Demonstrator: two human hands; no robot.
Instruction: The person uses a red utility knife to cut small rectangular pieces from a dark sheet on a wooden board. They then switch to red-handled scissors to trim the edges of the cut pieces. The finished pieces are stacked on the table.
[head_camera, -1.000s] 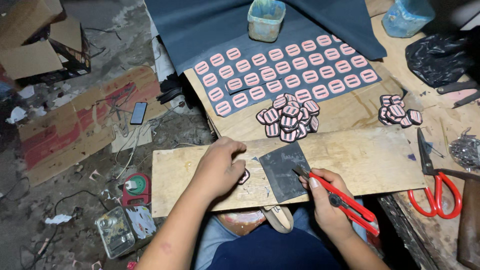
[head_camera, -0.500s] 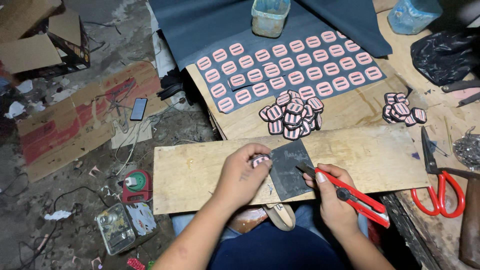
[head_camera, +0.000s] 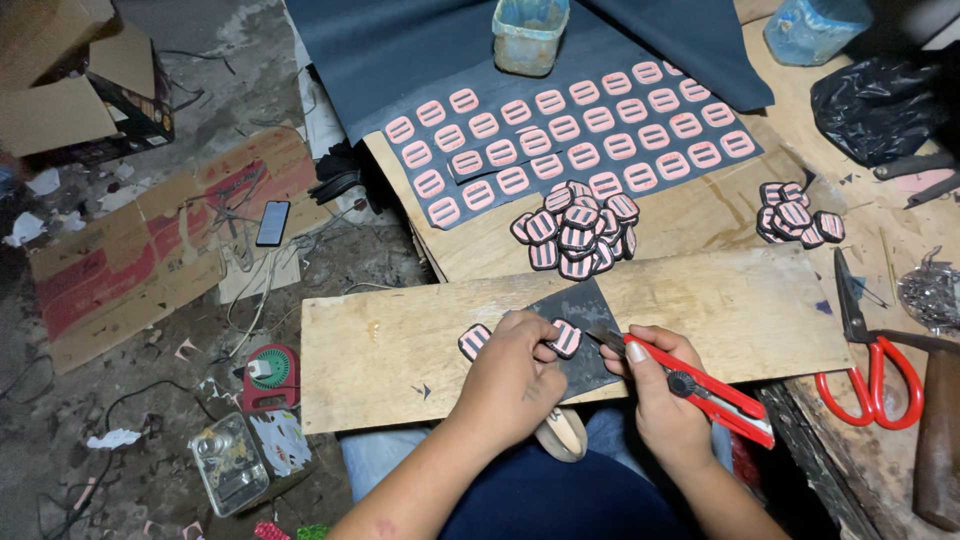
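Observation:
My left hand (head_camera: 512, 372) pinches a small pink-and-black buckle-shaped piece (head_camera: 565, 338) over a dark cutting pad (head_camera: 577, 306) on a wooden board (head_camera: 720, 310). A second such piece (head_camera: 473, 341) lies on the board just left of that hand. My right hand (head_camera: 660, 390) grips a red utility knife (head_camera: 700, 390), its blade tip close to the held piece. A heap of cut pieces (head_camera: 575, 230) sits beyond the board, and a smaller heap (head_camera: 795, 215) lies to the right.
A dark sheet (head_camera: 590, 140) covered with rows of pink pieces lies further back, with a plastic tub (head_camera: 528, 32) on it. Red-handled scissors (head_camera: 875, 350) and a hammer handle (head_camera: 938, 440) are at the right. Cardboard (head_camera: 130, 250), a phone (head_camera: 272, 222) and cables litter the floor at left.
My left hand has picked a piece up off the board and brought it right, over the dark pad. The knife in my right hand has closed in on that piece.

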